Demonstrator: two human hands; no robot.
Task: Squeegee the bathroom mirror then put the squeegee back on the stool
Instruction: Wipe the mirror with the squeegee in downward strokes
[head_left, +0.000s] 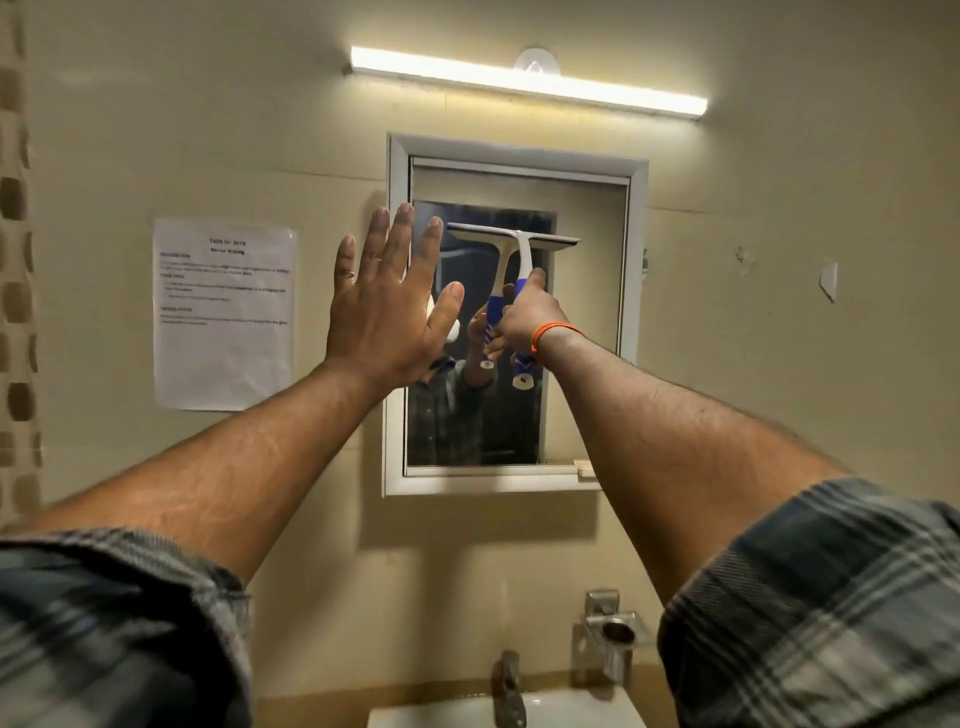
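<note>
Holding the squeegee (514, 244) high on the mirror (587, 312), my right hand (524, 317) wrapped around its handle and left hand (387, 306) spread flat by the frame, I risk streaks if pressure tilts the blade.

The right hand (527, 317) grips the squeegee (519, 249), blade against the mirror (587, 312), while the left hand (387, 306) is spread flat at its frame.
</note>
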